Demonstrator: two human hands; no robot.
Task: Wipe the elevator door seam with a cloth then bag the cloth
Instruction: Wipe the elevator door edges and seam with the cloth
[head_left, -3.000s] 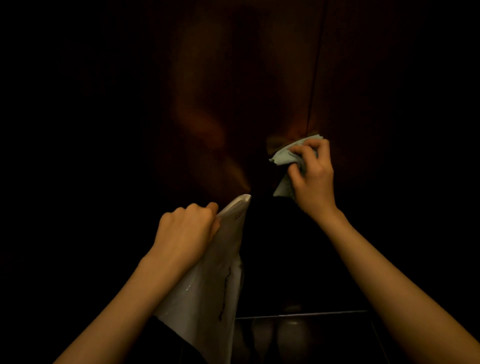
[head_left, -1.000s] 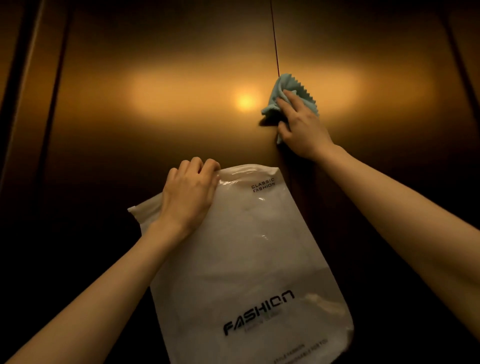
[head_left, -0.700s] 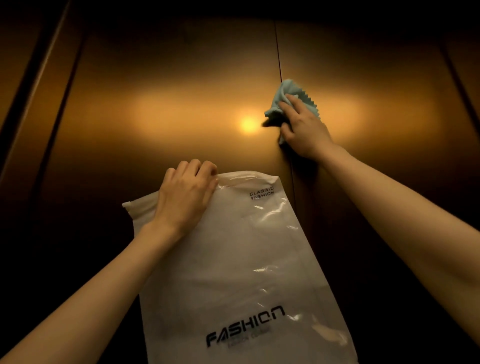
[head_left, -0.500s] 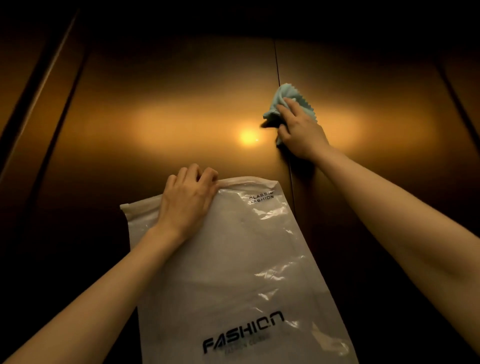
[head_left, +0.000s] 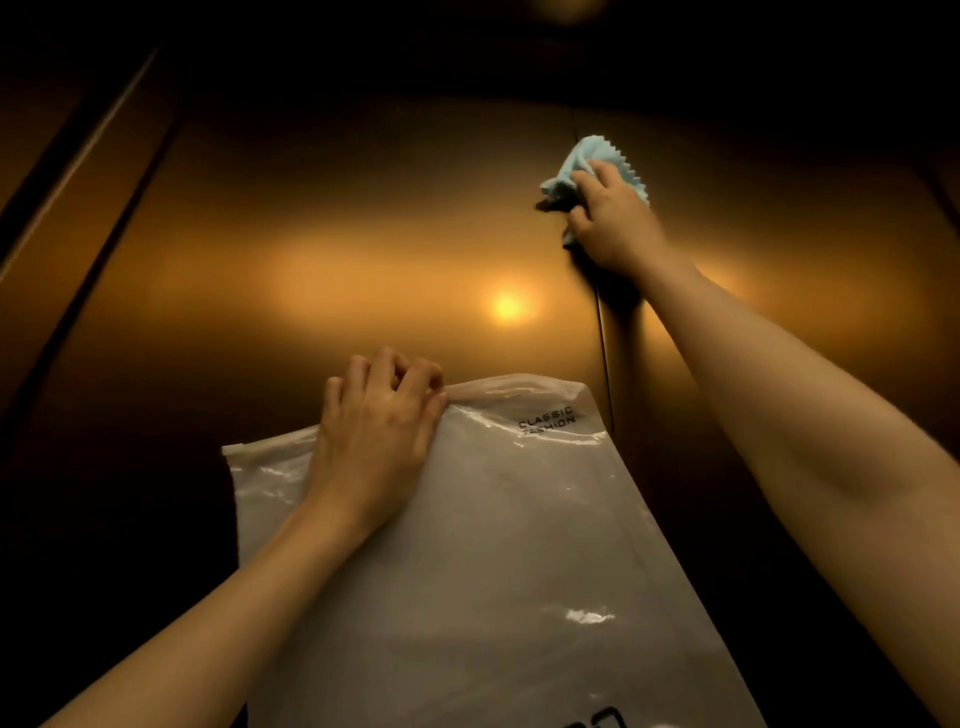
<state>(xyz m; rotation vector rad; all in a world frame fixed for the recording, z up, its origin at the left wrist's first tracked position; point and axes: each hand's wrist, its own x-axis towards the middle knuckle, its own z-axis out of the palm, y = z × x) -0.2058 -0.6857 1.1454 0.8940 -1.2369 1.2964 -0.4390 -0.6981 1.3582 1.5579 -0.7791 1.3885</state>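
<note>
While the right hand (head_left: 615, 223) presses the cloth (head_left: 582, 166) on the seam (head_left: 605, 358), the left hand (head_left: 376, 431) pinches the bag (head_left: 519, 545) (door (head_left: 311, 234) glaring)

one head-worn view, facing forward, close to elevator door (head_left: 363, 234); wide angle

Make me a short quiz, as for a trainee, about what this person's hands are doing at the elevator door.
1. True or false: the right hand presses the light blue cloth on the door seam.
2. Which hand holds the plastic bag? A) left B) right C) neither
3. Fill in: the small print near the bag's top reads "CLASSIC ____".

Key
1. True.
2. A: the left hand grips the bag's top edge.
3. FASHION.
</note>
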